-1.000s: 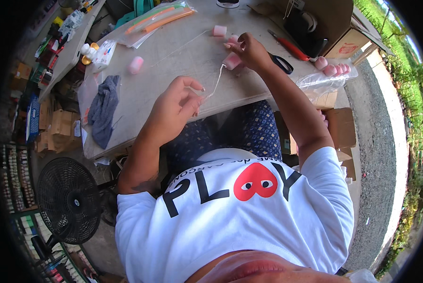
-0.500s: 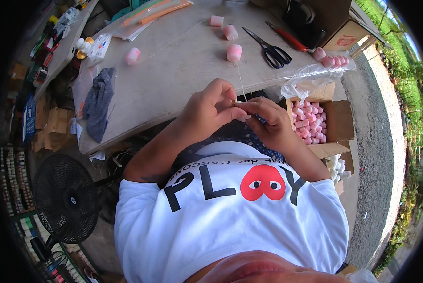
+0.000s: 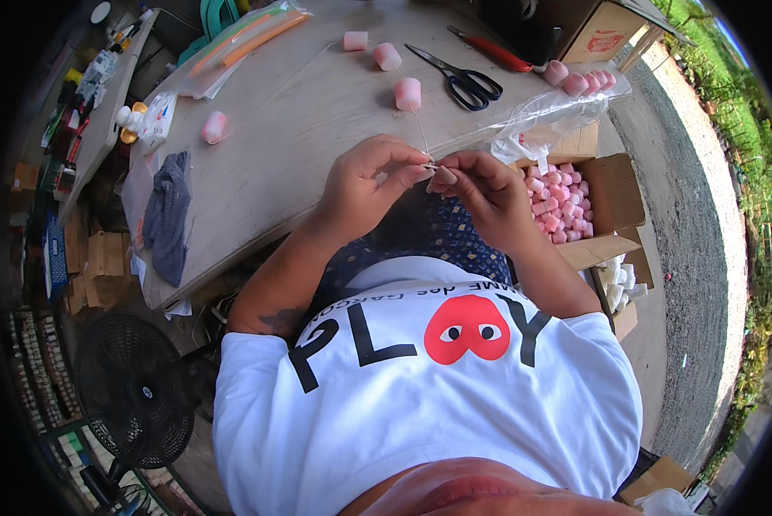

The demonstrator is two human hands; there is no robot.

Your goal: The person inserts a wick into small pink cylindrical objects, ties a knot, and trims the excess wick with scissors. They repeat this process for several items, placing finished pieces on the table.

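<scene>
Over the table's front edge my left hand (image 3: 370, 183) and my right hand (image 3: 487, 191) meet, fingertips pinched together. A thin pale string (image 3: 423, 131) runs up from between them to a pink foam-like cylinder (image 3: 408, 94) on the table. Both pinches seem to be on the string's end; a small light bit shows there, too small to name. Farther back lie two similar cylinders, one pink piece (image 3: 387, 57) and another (image 3: 356, 40). A fourth pink piece (image 3: 215, 127) rests at the left with string by it.
Black-handled scissors (image 3: 463, 82) and a red-handled tool (image 3: 499, 50) lie at the back right. A cardboard box (image 3: 616, 196) full of pink pieces stands right of my hand. A grey cloth (image 3: 169, 219) hangs over the table's left edge; a black fan (image 3: 134, 387) stands below.
The table and its things have shifted left in the view. My fingertips have turned slightly and stay pinched together around the string's end.
</scene>
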